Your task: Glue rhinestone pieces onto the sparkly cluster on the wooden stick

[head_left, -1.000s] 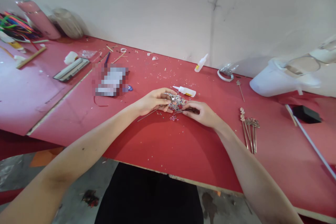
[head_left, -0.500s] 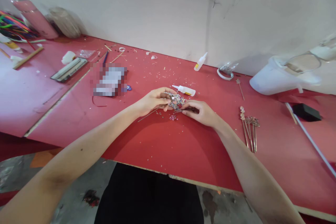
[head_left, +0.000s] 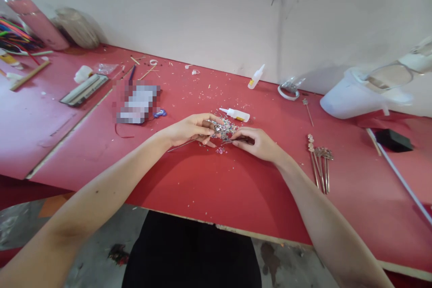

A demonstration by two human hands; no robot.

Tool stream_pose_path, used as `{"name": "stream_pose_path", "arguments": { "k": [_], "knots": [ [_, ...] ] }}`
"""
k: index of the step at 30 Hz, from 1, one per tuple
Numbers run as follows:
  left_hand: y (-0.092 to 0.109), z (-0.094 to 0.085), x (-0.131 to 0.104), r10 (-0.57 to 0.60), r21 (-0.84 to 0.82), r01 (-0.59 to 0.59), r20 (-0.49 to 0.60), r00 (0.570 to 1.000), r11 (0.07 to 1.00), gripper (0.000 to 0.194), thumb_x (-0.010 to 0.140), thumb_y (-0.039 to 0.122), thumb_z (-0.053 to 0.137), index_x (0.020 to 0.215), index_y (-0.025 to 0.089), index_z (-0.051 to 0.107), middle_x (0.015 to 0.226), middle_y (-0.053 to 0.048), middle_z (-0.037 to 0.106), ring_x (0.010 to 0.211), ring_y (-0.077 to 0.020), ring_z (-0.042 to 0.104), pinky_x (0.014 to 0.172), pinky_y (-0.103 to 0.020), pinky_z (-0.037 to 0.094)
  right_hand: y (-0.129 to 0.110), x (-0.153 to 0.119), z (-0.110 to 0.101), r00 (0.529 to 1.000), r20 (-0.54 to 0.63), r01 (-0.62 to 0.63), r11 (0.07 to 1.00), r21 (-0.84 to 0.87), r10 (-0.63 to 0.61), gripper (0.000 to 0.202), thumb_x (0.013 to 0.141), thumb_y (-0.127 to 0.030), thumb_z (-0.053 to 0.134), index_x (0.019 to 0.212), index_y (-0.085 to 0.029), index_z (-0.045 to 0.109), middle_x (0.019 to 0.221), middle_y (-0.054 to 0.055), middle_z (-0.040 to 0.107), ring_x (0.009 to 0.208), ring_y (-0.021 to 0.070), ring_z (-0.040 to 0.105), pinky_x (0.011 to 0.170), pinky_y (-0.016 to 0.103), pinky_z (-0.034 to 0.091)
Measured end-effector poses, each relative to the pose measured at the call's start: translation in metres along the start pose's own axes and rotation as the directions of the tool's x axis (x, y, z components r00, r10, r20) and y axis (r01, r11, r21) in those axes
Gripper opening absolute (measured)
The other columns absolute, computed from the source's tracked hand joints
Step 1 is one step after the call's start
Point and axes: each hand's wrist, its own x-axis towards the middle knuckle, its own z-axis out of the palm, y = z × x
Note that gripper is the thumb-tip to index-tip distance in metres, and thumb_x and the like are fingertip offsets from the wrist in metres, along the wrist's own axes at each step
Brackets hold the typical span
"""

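Note:
My left hand [head_left: 195, 128] pinches a thin metal hairpin [head_left: 182, 146], whose stem points down to the left; its head near the fingertips is hard to make out. Just beyond those fingers lies a pile of small shiny beads [head_left: 227, 128]. My right hand [head_left: 252, 142] is closed around dark tweezers [head_left: 236, 140], their tips at the near edge of the pile. A glue bottle [head_left: 238, 115] lies on its side right behind the beads.
On the red table [head_left: 216, 189], several finished hairpins [head_left: 320, 162] lie at right, near a black block [head_left: 393, 140] and a white bucket [head_left: 351, 92]. Another glue bottle [head_left: 256, 77] stands by the wall. A blurred rectangle [head_left: 137, 104], pink bottle [head_left: 40, 22] and tools are left.
My left hand has moved slightly left and tilted with the hairpin, showing more of the bead pile. My right hand stays beside the beads with the tweezers. The view has shifted a little.

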Motion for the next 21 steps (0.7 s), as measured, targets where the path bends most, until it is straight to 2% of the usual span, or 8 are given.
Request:
{"name": "stream_pose_path", "arguments": {
  "k": [3, 9, 16, 19, 21],
  "knots": [
    [-0.001, -0.003, 0.001, 0.007, 0.025, -0.007, -0.004, 1.0, 1.0, 0.033, 0.084, 0.01, 0.057, 0.116, 0.019, 0.058, 0.084, 0.002, 0.057, 0.057, -0.0049, 0.053, 0.09, -0.048, 0.053, 0.0, 0.0, 0.0, 1.0, -0.007, -0.002, 1.0, 0.011, 0.002, 0.017, 0.088, -0.035, 0.058, 0.094, -0.022, 0.068, 0.092, 0.003, 0.07, 0.079, 0.0163, 0.064, 0.071, 0.028, 0.048],
    [0.001, -0.012, 0.001, 0.117, 0.046, -0.114, -0.088, 0.989, 0.992, 0.03, 0.086, 0.01, 0.055, 0.114, 0.018, 0.057, 0.082, 0.001, 0.057, 0.056, -0.0051, 0.052, 0.087, -0.047, 0.055, 0.0, 0.0, 0.001, 1.0, -0.012, 0.004, 1.0, 0.001, -0.004, 0.016, 0.087, -0.033, 0.059, 0.093, -0.021, 0.068, 0.091, 0.004, 0.07, 0.076, 0.0154, 0.063, 0.068, 0.027, 0.047],
    [0.003, -0.001, -0.002, 0.002, 0.016, -0.002, 0.01, 1.0, 1.0, 0.036, 0.084, 0.01, 0.057, 0.119, 0.019, 0.055, 0.084, 0.002, 0.056, 0.056, -0.0045, 0.052, 0.088, -0.047, 0.054, -0.002, 0.001, 0.001, 0.999, -0.009, 0.031, 0.999, 0.021, -0.031, 0.014, 0.088, -0.031, 0.058, 0.094, -0.022, 0.066, 0.092, 0.004, 0.07, 0.078, 0.0158, 0.063, 0.071, 0.028, 0.048],
    [0.002, -0.001, -0.002, -0.007, 0.051, 0.008, -0.01, 1.0, 0.999, 0.035, 0.084, 0.009, 0.057, 0.118, 0.019, 0.056, 0.087, 0.001, 0.058, 0.056, -0.004, 0.052, 0.088, -0.046, 0.054, -0.002, 0.001, 0.0, 1.0, -0.004, 0.027, 1.0, 0.012, -0.027, 0.014, 0.088, -0.031, 0.058, 0.093, -0.022, 0.067, 0.09, 0.004, 0.07, 0.077, 0.0155, 0.062, 0.07, 0.028, 0.047],
    [0.002, -0.005, -0.001, 0.026, 0.089, -0.021, -0.052, 0.998, 0.996, 0.034, 0.085, 0.009, 0.056, 0.118, 0.018, 0.056, 0.086, 0.001, 0.058, 0.056, -0.0043, 0.052, 0.087, -0.043, 0.054, -0.002, 0.0, 0.0, 1.0, -0.004, 0.02, 1.0, 0.012, -0.02, 0.015, 0.088, -0.032, 0.058, 0.093, -0.022, 0.067, 0.09, 0.004, 0.07, 0.076, 0.0152, 0.062, 0.068, 0.028, 0.047]
  ]
}}
